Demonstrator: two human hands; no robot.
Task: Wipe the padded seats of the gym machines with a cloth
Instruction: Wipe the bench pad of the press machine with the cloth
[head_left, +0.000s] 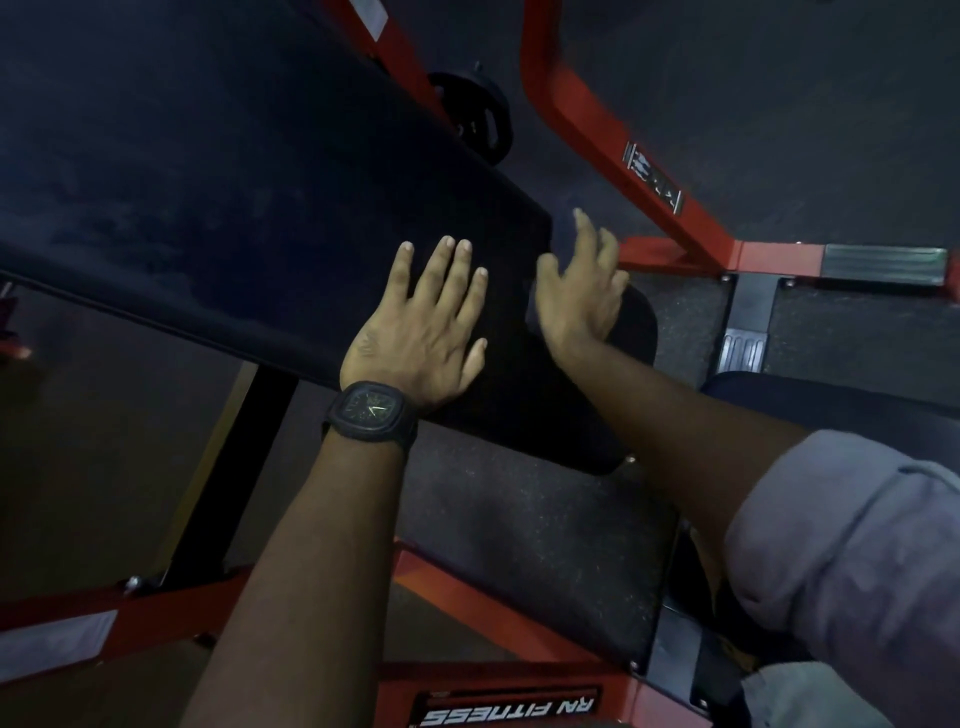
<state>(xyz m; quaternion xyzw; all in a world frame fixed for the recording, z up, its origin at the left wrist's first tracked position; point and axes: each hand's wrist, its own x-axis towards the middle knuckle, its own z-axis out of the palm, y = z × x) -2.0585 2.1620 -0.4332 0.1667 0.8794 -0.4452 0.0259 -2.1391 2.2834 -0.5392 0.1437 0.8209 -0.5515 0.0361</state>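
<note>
A long black padded bench (218, 171) runs from the upper left down to the middle of the view. A shorter black seat pad (524, 415) adjoins its near end. My left hand (426, 332), with a black watch on the wrist, lies flat on the padding with fingers straight and spread. My right hand (582, 291) rests just to the right, at the far edge of the seat pad, fingers straight and slightly blurred. I cannot make out a cloth under either hand.
The machine's red steel frame (597, 135) angles across the upper right and meets a black footplate (743, 338). More red bars (467, 587) cross below my arms. A black weight plate (478, 119) sits behind the bench. The floor is dark speckled rubber (519, 519).
</note>
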